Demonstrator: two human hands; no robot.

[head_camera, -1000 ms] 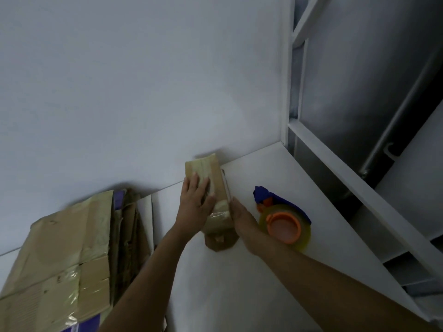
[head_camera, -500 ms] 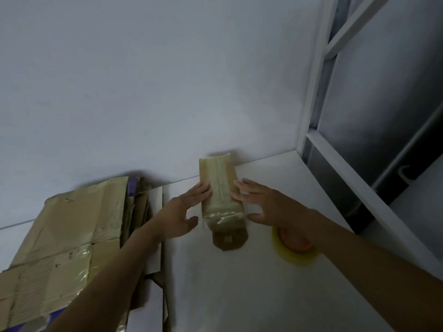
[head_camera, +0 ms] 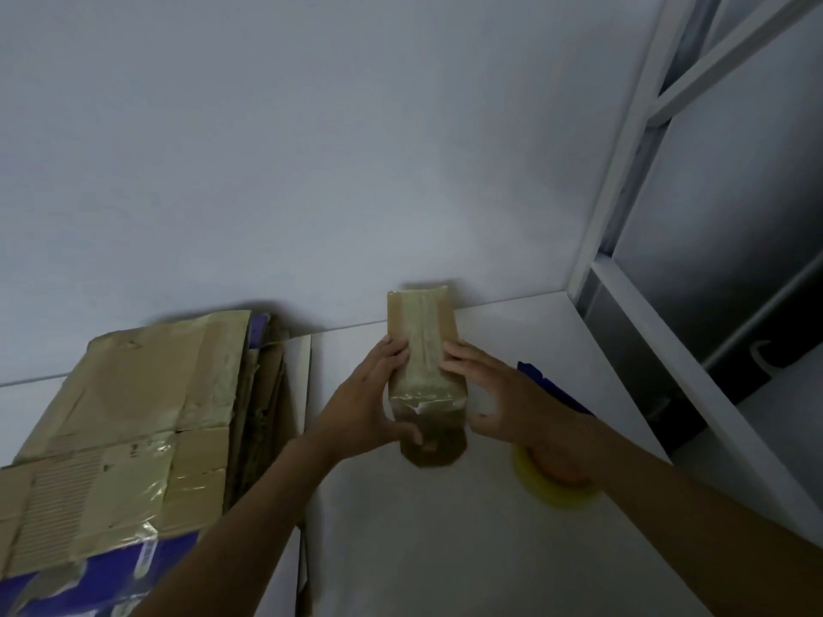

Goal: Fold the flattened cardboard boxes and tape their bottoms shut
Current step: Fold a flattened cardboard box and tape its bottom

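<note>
Once they'd slid off the taped seam [head_camera: 419, 336], left grip [head_camera: 374, 409] and right grip [head_camera: 505, 400] clamped the box [head_camera: 423, 371] from both sides, bottom looking sealed.

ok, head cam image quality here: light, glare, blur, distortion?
Head view: dim, bluish light, soft shadows on the wall behind the small box and the flattened cardboard stack; glare on glossy tape at the box's near end, gripped between left hand and right hand, and on the stack; wide-angle lean in the white frame; tape roll blurred, partly behind the right wrist.
</note>
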